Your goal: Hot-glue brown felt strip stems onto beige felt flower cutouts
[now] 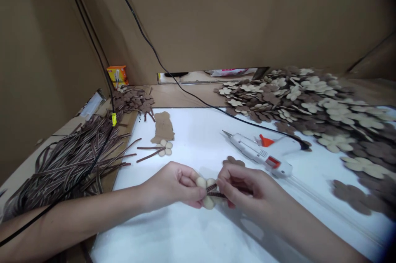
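Note:
Between my hands is a cream felt flower (209,203) with brown stitched ribbon (216,193) lying across its middle. My left hand (182,186) pinches the flower from the left, thumb pressed on its centre. The fingers of my right hand (239,186) are closed on the ribbon at the flower's right side. Just behind my right hand lies a brown felt flower (233,161), partly covered. Farther left on the white board rests another cream flower (165,148) with two ribbon tails pointing left. A white glue gun (256,149) lies beyond my right hand.
Loose brown ribbons (71,156) heap up on the left. Cream and brown felt flowers (312,102) pile at the right and back. A cardboard scrap (163,127) lies on the white board (139,230). A black cable (185,90) crosses the view; an orange box (117,76) stands behind.

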Demonstrator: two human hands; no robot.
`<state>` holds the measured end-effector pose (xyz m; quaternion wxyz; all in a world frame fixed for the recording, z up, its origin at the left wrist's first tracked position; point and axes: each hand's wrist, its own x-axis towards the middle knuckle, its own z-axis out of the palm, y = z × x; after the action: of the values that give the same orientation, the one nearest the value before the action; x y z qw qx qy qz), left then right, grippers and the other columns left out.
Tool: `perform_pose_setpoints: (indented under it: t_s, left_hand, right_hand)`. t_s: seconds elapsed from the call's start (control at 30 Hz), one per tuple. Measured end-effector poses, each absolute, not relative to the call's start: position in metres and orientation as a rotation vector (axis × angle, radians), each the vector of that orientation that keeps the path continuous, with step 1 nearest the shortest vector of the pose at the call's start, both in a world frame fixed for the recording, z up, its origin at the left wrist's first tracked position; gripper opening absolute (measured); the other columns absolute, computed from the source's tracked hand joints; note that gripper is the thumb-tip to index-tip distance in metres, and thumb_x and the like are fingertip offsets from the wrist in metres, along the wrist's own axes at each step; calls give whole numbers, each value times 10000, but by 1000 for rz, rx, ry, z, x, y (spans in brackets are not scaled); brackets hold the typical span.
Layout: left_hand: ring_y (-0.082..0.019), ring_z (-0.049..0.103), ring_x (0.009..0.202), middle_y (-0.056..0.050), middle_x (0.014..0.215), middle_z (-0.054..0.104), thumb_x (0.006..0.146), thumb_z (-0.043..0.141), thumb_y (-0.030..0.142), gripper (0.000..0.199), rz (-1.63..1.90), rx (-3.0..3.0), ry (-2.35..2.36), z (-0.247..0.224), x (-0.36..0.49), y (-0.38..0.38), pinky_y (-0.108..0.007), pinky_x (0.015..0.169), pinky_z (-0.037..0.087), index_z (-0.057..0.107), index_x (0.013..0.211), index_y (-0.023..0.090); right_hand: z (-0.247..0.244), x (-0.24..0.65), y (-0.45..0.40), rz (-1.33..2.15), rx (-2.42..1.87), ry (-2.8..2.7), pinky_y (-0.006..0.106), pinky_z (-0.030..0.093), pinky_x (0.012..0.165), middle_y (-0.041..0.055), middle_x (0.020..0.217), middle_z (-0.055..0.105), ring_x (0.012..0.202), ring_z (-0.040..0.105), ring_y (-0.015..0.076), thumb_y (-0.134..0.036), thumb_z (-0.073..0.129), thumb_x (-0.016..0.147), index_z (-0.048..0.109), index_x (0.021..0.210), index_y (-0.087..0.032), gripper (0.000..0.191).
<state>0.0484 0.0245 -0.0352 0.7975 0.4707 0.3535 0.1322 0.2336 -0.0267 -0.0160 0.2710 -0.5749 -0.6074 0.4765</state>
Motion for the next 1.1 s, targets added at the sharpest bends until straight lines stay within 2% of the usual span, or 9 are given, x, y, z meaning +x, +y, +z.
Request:
perform_pose_setpoints:
  t_s: [0.2, 0.4, 0.6, 0.9, 1.1]
  left_hand:
    - [-116, 653, 655, -50, 680, 691, 684, 718, 280, 202, 305, 1046, 774, -35, 49, 24, -204, 627, 523, 619, 685, 103]
    - [-120, 655, 650, -58, 673, 687, 680, 721, 292, 225, 327, 1036, 793, -31, 50, 24, -206, 621, 523, 602, 672, 101]
    - [-132, 664, 709, -80, 756, 702, 682, 728, 296, 237, 307, 1008, 740, -30, 49, 26, -230, 678, 527, 642, 772, 94]
    - [-129, 668, 686, -80, 740, 712, 663, 741, 255, 223, 268, 1033, 728, -34, 48, 26, -212, 647, 532, 673, 800, 93]
    - [-120, 659, 647, -73, 694, 703, 666, 732, 258, 202, 269, 1057, 755, -31, 49, 24, -187, 606, 524, 687, 762, 87]
  right_hand:
    - [-12, 234, -25, 1332, -1567, -1453, 223, 269, 422, -43, 583, 416, 444, 353, 72, -374, 537, 741, 519, 612, -192, 224]
    - [-17, 236, -25, 1180, -1616, -1509, 235, 254, 450, -34, 530, 424, 484, 364, 99, -401, 537, 745, 566, 657, -192, 229]
    - [-15, 237, -28, 1011, -1570, -1654, 235, 245, 456, -34, 555, 430, 477, 346, 88, -360, 513, 776, 558, 674, -185, 208]
    - [-14, 237, -27, 1046, -1516, -1637, 233, 277, 467, -22, 567, 444, 500, 375, 92, -349, 539, 751, 582, 644, -173, 210]
    - [-18, 241, -23, 1131, -1515, -1611, 234, 276, 466, -8, 571, 469, 516, 376, 100, -406, 567, 735, 617, 657, -163, 259]
